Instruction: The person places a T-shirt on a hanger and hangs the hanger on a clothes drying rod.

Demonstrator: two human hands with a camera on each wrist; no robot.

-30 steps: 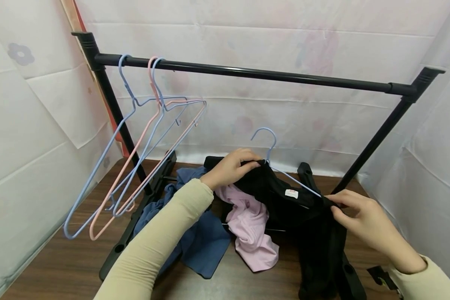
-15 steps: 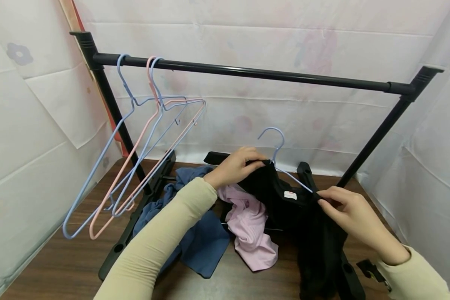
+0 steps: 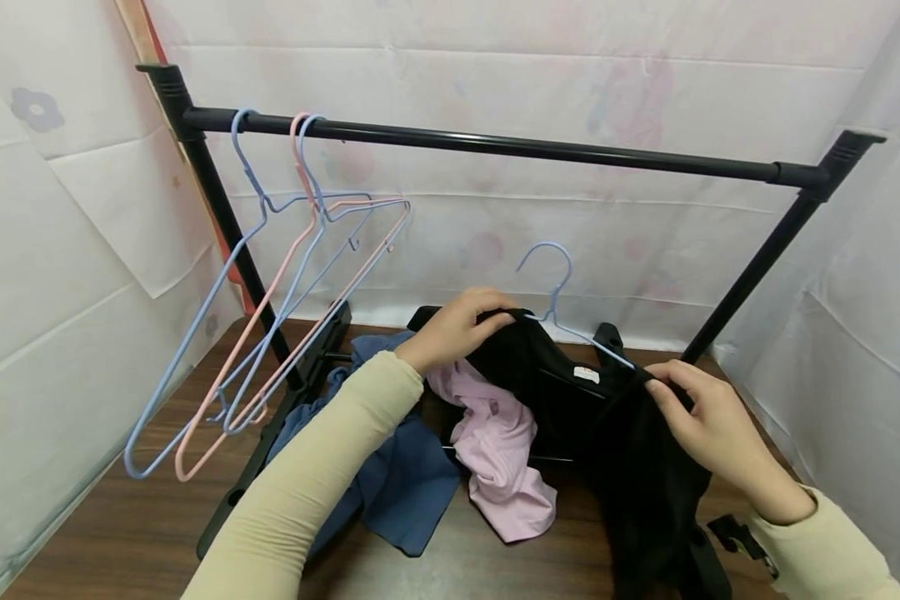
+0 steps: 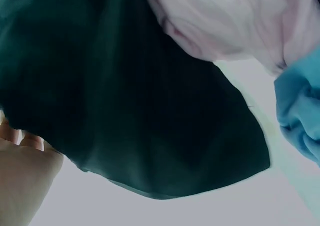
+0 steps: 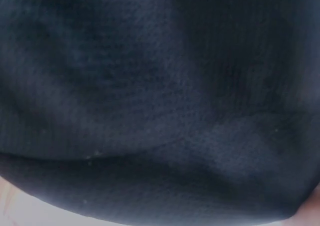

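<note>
A black shirt point(image 3: 562, 408) with a white neck label point(image 3: 587, 375) hangs spread between my hands. Inside its neckline sits a blue wire hanger point(image 3: 596, 340), whose hook rises out above the collar. My left hand point(image 3: 461, 329) pinches the shirt's left shoulder edge between thumb and fingers. On the other side, my right hand point(image 3: 708, 417) pinches the right shoulder at the hanger's end. The black cloth fills the right wrist view. In the left wrist view, the fingers point(image 4: 31, 141) reach behind the shirt's edge. Both hanger tips are hidden by cloth.
A black rack bar point(image 3: 495, 143) spans the back, with two blue hangers and a pink hanger point(image 3: 221, 392) hooked at its left. A pink garment point(image 3: 495, 458) and a blue garment point(image 3: 405, 475) lie on the brown wooden table point(image 3: 112, 517). White sheets surround the rack.
The hanger hook has shifted right and slightly up, and more of the hanger's left shoulder shows. My right hand has moved a little left and up with the shirt.
</note>
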